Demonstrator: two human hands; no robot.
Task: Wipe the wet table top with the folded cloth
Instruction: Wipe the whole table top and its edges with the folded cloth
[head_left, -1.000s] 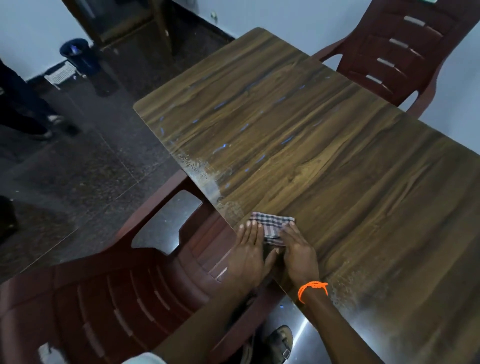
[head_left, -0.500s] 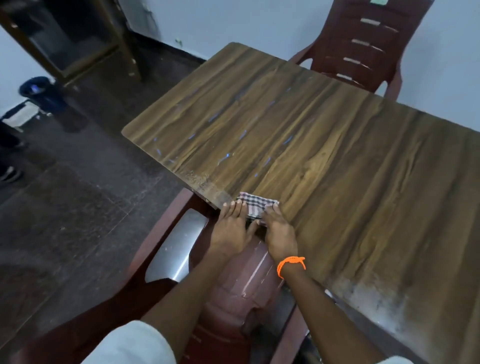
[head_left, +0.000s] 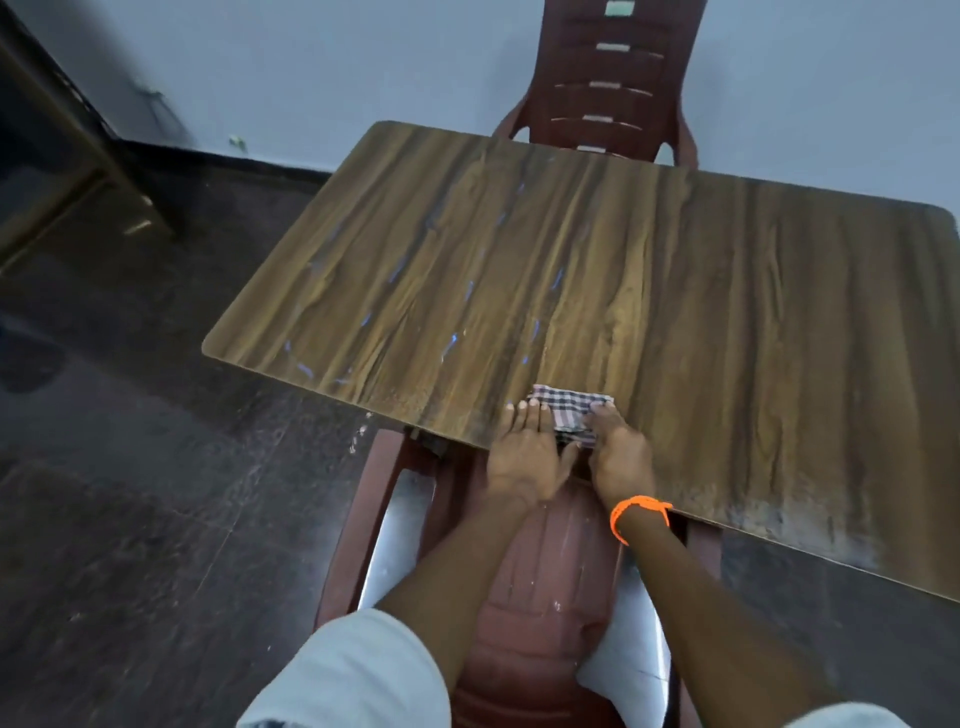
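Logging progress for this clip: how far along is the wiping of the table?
Barely started. Both hands, left hand and right hand, press the folded checked cloth flat at the near edge of the table top. Wet streaks beyond the cloth remain, so nearly the whole surface is left to wipe.

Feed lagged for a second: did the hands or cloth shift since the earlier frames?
Mostly the camera swung; the table top now sits squarer in view. Both hands, left and right, still press flat on the checked cloth at the near edge. Wet streaks remain beyond it.
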